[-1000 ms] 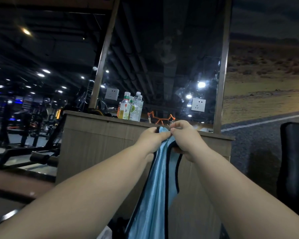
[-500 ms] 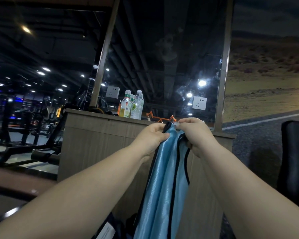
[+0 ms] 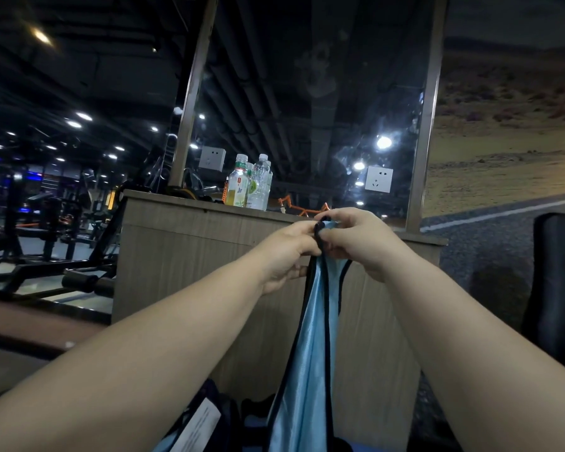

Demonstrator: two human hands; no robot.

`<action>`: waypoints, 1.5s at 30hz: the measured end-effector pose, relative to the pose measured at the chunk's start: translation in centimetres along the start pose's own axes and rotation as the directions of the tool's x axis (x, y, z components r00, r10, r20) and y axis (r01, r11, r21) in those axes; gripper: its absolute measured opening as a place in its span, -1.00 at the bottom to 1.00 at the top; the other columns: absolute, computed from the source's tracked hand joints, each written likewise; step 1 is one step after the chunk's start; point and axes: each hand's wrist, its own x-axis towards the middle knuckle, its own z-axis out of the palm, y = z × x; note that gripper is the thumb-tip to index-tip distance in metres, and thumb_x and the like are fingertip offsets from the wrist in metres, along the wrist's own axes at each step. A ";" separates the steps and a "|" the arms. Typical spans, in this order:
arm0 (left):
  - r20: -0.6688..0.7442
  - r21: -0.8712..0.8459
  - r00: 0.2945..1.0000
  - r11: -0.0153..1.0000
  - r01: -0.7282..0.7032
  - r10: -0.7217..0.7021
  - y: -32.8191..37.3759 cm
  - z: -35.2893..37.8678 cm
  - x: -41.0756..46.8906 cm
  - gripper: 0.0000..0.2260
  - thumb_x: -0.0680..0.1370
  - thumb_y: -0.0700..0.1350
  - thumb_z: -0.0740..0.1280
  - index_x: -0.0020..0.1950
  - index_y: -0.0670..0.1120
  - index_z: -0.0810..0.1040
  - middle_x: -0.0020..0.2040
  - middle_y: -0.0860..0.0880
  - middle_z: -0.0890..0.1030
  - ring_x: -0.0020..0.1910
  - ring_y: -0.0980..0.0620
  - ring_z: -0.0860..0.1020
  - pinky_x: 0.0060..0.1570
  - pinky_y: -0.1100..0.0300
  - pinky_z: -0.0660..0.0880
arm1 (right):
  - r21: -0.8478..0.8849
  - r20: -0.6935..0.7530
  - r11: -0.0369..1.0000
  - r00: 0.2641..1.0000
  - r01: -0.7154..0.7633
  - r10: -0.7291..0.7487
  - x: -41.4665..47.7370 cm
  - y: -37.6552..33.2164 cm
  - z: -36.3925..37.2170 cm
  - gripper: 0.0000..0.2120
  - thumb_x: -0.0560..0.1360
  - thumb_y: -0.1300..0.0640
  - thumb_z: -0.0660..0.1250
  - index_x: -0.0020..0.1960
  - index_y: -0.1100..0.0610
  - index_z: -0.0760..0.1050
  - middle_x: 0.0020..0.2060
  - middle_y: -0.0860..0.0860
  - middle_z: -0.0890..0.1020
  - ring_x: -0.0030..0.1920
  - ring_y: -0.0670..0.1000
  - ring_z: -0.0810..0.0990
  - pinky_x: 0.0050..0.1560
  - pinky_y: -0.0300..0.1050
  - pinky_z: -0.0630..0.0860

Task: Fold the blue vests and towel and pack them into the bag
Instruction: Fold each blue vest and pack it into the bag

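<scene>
Vest [image 3: 310,353] of shiny blue, black-trimmed, hangs straight down in front of a wooden counter [image 3: 183,243] bearing bottles [image 3: 252,185]; left hand [image 3: 287,252] and right hand [image 3: 356,239], knuckles touching, both pinch its top edge

Left forearm [image 3: 163,347] and right forearm [image 3: 444,321] bare, full and rounded, smooth on the surface, widening toward the lower edge of the view. Uncovered all the way from wrist to frame edge. Left hand [image 3: 284,252] broad and fleshy, with soft knuckles and a light crease at the wrist. Right hand [image 3: 359,243] of the same build, back rounded, knuckles only faintly marked. Nails too small to judge.
</scene>
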 end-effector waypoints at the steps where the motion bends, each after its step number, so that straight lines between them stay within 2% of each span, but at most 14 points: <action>1: 0.021 0.005 1.000 1.000 -0.009 0.009 0.0 0.2 -0.1 -0.58 0.52 -0.40 0.12 0.25 -0.04 0.52 -0.08 0.02 0.58 -0.10 0.15 0.54 -0.20 0.27 0.45 | -0.013 -0.043 1.000 0.999 0.014 -0.014 0.1 0.2 0.1 -0.83 0.51 0.30 0.37 0.03 0.09 0.60 -0.28 0.05 0.63 -0.29 -0.02 0.59 -0.13 -0.09 0.62; 7: -0.051 0.116 0.993 0.988 -0.102 0.108 -1.5 0.8 0.2 -0.49 0.52 -0.41 0.26 0.41 -0.04 0.29 0.07 -0.14 0.62 -0.04 -0.05 0.55 -0.06 0.08 0.49 | -0.027 -0.241 0.997 0.968 0.066 -0.070 0.9 1.7 0.5 -0.88 0.50 0.20 0.41 -0.15 0.01 0.58 -0.27 -0.01 0.64 -0.31 -0.07 0.56 -0.22 -0.12 0.53; 9: -0.076 0.241 0.983 0.960 -0.146 0.168 -2.2 0.8 0.1 -0.40 0.50 -0.37 0.34 0.40 0.02 0.17 0.18 -0.09 0.55 -0.11 0.00 0.55 -0.03 0.06 0.52 | -0.046 -0.292 0.997 0.953 0.070 -0.080 1.2 2.2 0.3 -0.88 0.49 0.15 0.42 -0.19 -0.03 0.58 -0.22 -0.03 0.64 -0.20 -0.03 0.57 -0.08 -0.02 0.55; 13: -0.094 0.448 0.967 0.877 -0.171 0.236 -3.8 1.2 -0.1 -0.27 0.42 -0.22 0.51 0.30 0.16 0.06 0.14 0.07 0.37 -0.20 0.12 0.43 -0.13 0.19 0.45 | -0.087 -0.356 0.994 0.930 0.066 -0.093 1.3 2.3 0.0 -0.82 0.50 0.12 0.42 -0.24 -0.08 0.56 -0.21 -0.10 0.64 -0.13 -0.05 0.57 -0.04 -0.06 0.51; 18: -0.078 0.609 0.981 0.787 -0.096 0.180 -5.4 1.0 -0.4 -0.30 0.41 -0.22 0.42 0.31 0.20 0.05 0.20 -0.02 0.35 -0.12 -0.07 0.54 -0.14 -0.02 0.59 | -0.255 -0.459 0.965 0.870 0.062 -0.178 1.5 1.9 -0.5 -0.94 0.51 0.04 0.41 -0.14 -0.10 0.58 -0.11 -0.11 0.66 -0.04 -0.05 0.59 -0.08 -0.17 0.42; 22: -0.064 0.601 0.984 0.794 -0.093 0.164 -6.0 1.2 -1.0 -0.25 0.43 -0.06 0.51 0.39 0.07 0.04 0.24 -0.02 0.33 0.10 0.00 0.47 0.11 0.07 0.49 | -0.219 -0.449 0.975 0.884 0.031 -0.129 1.7 2.0 -0.9 -0.94 0.54 0.03 0.37 -0.04 -0.01 0.53 -0.13 -0.11 0.58 -0.05 -0.03 0.55 -0.02 -0.12 0.44; 25: -0.111 0.567 0.978 0.820 -0.082 0.174 -6.3 1.9 -0.7 -0.20 0.37 0.04 0.56 0.38 0.04 0.07 0.29 -0.07 0.38 0.24 -0.04 0.44 0.28 0.00 0.42 | -0.216 -0.420 0.976 0.899 0.032 -0.122 1.9 2.2 -0.5 -0.92 0.54 0.04 0.37 -0.06 0.02 0.49 -0.20 -0.16 0.52 -0.09 -0.06 0.50 -0.07 -0.17 0.37; 27: -0.137 0.571 0.970 0.816 -0.088 0.200 -6.3 2.3 -0.3 -0.24 0.39 0.05 0.55 0.35 0.03 0.08 0.28 -0.09 0.43 0.21 -0.06 0.49 0.25 -0.02 0.45 | -0.217 -0.396 0.975 0.910 0.040 -0.126 1.8 2.3 0.0 -0.92 0.53 0.05 0.37 -0.09 0.00 0.49 -0.20 -0.16 0.52 -0.09 -0.06 0.50 -0.08 -0.15 0.38; 32: -0.158 0.657 0.968 0.752 -0.045 0.196 -6.3 1.4 0.3 -0.43 0.51 -0.12 0.37 0.38 -0.02 0.10 0.13 -0.11 0.51 -0.15 -0.04 0.51 -0.14 0.09 0.48 | -0.202 -0.367 0.976 0.918 0.079 -0.150 1.7 2.2 0.6 -0.93 0.54 0.08 0.36 -0.10 -0.03 0.48 -0.12 -0.09 0.58 -0.05 -0.03 0.55 -0.04 -0.12 0.46; 34: -0.119 0.620 0.982 0.784 -0.042 0.146 -6.5 0.9 0.3 -0.36 0.48 -0.04 0.41 0.40 0.01 0.10 0.21 -0.14 0.52 0.02 -0.09 0.56 0.07 -0.03 0.54 | -0.205 -0.365 0.976 0.919 0.079 -0.151 1.8 2.3 0.5 -0.96 0.55 0.07 0.36 -0.05 -0.01 0.50 -0.07 -0.07 0.60 -0.01 -0.02 0.56 0.00 -0.10 0.47; 38: -0.014 0.490 0.999 0.871 -0.033 0.046 -6.8 0.6 -0.2 -0.14 0.26 0.27 0.43 0.42 -0.02 0.15 0.40 -0.09 0.43 0.37 -0.03 0.43 0.37 -0.05 0.38 | -0.191 -0.356 0.980 0.926 0.061 -0.127 2.0 2.7 0.3 -0.96 0.54 0.06 0.37 -0.08 -0.03 0.52 -0.10 -0.09 0.60 0.00 -0.01 0.58 0.09 -0.02 0.51; 40: -0.004 0.419 1.000 0.908 0.001 0.001 -7.0 0.3 -0.2 -0.21 0.28 0.28 0.40 0.38 -0.02 0.21 0.44 -0.12 0.39 0.43 -0.01 0.36 0.43 -0.05 0.32 | -0.166 -0.345 0.984 0.932 0.059 -0.114 2.0 2.8 0.3 -0.92 0.53 0.08 0.38 -0.13 -0.05 0.52 -0.15 -0.12 0.59 -0.02 -0.01 0.58 0.12 0.00 0.52; 42: -0.014 0.429 1.000 0.903 0.019 -0.014 -7.0 0.1 0.0 -0.45 0.43 0.13 0.41 0.31 0.00 0.28 0.38 -0.10 0.44 0.41 -0.02 0.38 0.43 0.01 0.30 | -0.146 -0.332 0.988 0.937 0.059 -0.105 2.0 2.8 0.4 -0.87 0.53 0.09 0.40 -0.18 -0.06 0.52 -0.18 -0.12 0.59 -0.05 -0.02 0.58 0.13 -0.01 0.53; 45: -0.066 0.519 0.997 0.855 0.009 0.030 -6.9 0.0 0.0 -0.66 0.54 -0.11 0.37 0.27 -0.03 0.36 0.16 -0.07 0.58 0.16 -0.07 0.57 0.26 -0.01 0.47 | -0.109 -0.322 0.992 0.942 0.056 -0.089 1.9 2.9 0.6 -0.84 0.51 0.10 0.42 -0.22 -0.07 0.53 -0.13 -0.04 0.65 0.00 0.06 0.62 0.14 0.08 0.56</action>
